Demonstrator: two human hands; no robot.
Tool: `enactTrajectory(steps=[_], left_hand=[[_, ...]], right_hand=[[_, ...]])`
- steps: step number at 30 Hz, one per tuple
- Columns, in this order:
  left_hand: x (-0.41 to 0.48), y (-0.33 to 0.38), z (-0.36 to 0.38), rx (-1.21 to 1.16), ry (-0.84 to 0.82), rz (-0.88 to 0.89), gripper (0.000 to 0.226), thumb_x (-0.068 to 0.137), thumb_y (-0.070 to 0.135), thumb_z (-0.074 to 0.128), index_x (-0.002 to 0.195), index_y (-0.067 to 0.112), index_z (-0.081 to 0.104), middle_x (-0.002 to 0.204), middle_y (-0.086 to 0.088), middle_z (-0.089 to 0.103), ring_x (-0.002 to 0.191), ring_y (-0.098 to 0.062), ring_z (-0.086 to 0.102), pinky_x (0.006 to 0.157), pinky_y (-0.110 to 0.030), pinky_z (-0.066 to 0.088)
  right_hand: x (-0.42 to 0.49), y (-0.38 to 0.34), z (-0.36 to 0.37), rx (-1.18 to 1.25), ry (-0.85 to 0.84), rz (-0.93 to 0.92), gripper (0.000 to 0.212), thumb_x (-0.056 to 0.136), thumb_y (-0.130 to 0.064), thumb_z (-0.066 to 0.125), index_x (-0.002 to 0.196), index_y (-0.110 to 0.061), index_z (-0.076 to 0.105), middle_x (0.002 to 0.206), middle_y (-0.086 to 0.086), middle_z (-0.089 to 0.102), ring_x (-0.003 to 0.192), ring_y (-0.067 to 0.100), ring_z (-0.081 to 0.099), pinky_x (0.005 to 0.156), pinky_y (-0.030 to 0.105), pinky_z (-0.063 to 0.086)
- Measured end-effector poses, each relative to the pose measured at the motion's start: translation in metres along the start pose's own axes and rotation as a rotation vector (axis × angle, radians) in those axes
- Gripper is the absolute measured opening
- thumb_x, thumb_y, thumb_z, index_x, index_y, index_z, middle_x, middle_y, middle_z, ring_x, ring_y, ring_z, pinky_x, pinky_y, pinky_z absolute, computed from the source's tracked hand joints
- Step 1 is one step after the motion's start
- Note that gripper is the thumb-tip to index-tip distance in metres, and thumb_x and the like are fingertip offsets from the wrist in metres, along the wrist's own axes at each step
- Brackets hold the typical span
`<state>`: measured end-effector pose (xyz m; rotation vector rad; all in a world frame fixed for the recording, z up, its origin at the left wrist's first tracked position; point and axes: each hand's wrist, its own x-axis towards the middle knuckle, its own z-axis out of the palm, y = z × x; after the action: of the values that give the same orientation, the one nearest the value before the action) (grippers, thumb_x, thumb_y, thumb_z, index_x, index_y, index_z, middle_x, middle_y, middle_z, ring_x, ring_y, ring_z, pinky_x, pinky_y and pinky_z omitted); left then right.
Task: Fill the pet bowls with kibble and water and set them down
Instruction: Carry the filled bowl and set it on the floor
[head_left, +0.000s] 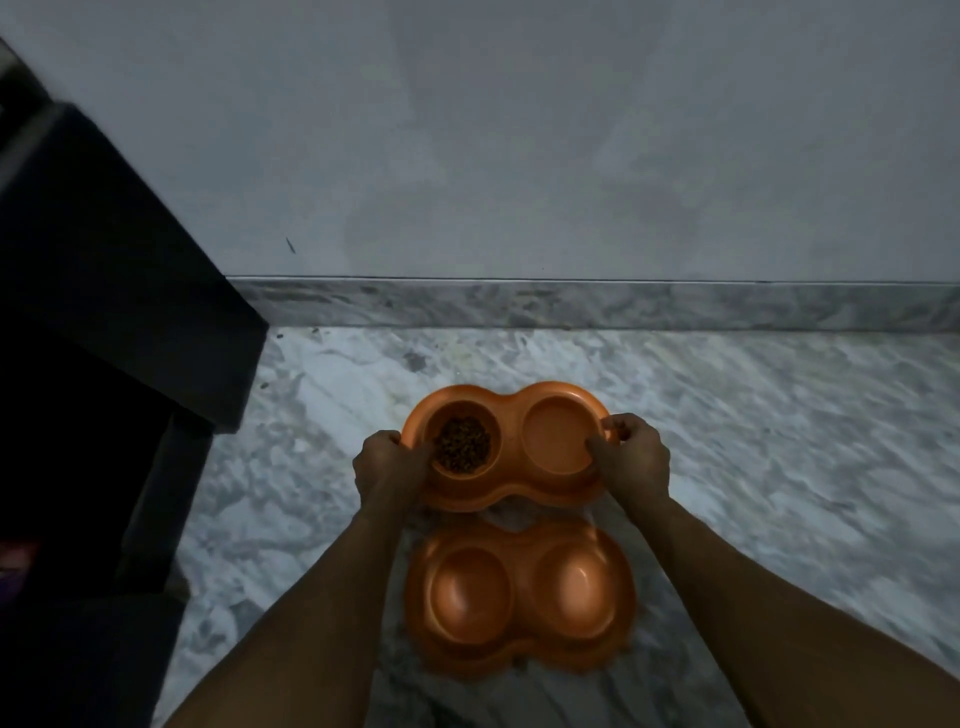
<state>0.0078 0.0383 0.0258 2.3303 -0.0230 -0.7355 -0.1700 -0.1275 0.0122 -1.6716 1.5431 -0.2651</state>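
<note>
An orange double pet bowl (511, 410) is held between both hands above a polished marble floor. Its left cup holds brown kibble (462, 444). The right cup (558, 434) looks smooth and orange; whether it holds water I cannot tell. My left hand (387, 465) grips the bowl's left rim with curled fingers. My right hand (631, 457) grips the right rim, thumb over the edge. Below the bowl, an orange double-bowl shape (519, 592) shows on the floor; it looks like the bowl's reflection.
The marble floor (779, 441) runs to a marble skirting (571, 306) under a plain grey wall. A dark cabinet or piece of furniture (104, 312) stands along the left side, its corner close to the bowl's left end.
</note>
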Motion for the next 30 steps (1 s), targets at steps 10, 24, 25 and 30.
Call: enactTrajectory(steps=[10,24,25,30], left_hand=[[0.033,-0.025,0.033,0.022,-0.004,-0.001,0.033,0.084,0.025,0.071,0.062,0.02,0.048,0.08,-0.007,0.059,0.08,-0.023,0.054,0.073,-0.028,0.043],[0.046,-0.033,0.039,0.045,-0.014,0.019,0.047,0.083,0.043,0.069,0.092,-0.003,0.065,0.088,-0.022,0.066,0.093,-0.037,0.064,0.068,-0.032,0.041],[0.044,-0.036,0.039,0.036,-0.015,0.007,0.051,0.083,0.046,0.068,0.092,-0.004,0.063,0.088,-0.023,0.064,0.094,-0.038,0.064,0.066,-0.032,0.04],[0.012,-0.06,0.035,0.046,-0.035,0.002,0.06,0.085,0.05,0.066,0.107,-0.005,0.061,0.106,-0.022,0.065,0.106,-0.039,0.06,0.076,-0.038,0.046]], right_hand=[[0.035,0.033,0.037,-0.023,-0.019,0.027,0.027,0.082,-0.022,0.069,0.109,-0.018,0.064,0.083,0.003,0.065,0.079,0.027,0.066,0.075,0.041,0.056],[0.041,0.038,0.038,-0.083,-0.039,-0.059,0.05,0.093,-0.043,0.059,0.13,-0.009,0.057,0.117,0.013,0.066,0.108,0.033,0.062,0.091,0.042,0.051],[0.039,0.041,0.036,-0.09,-0.037,-0.06,0.053,0.094,-0.044,0.057,0.131,-0.007,0.055,0.118,0.014,0.066,0.11,0.033,0.06,0.09,0.04,0.049],[0.002,0.063,0.024,-0.103,-0.104,-0.021,0.057,0.094,-0.05,0.053,0.131,-0.008,0.055,0.124,0.013,0.064,0.116,0.034,0.058,0.094,0.042,0.046]])
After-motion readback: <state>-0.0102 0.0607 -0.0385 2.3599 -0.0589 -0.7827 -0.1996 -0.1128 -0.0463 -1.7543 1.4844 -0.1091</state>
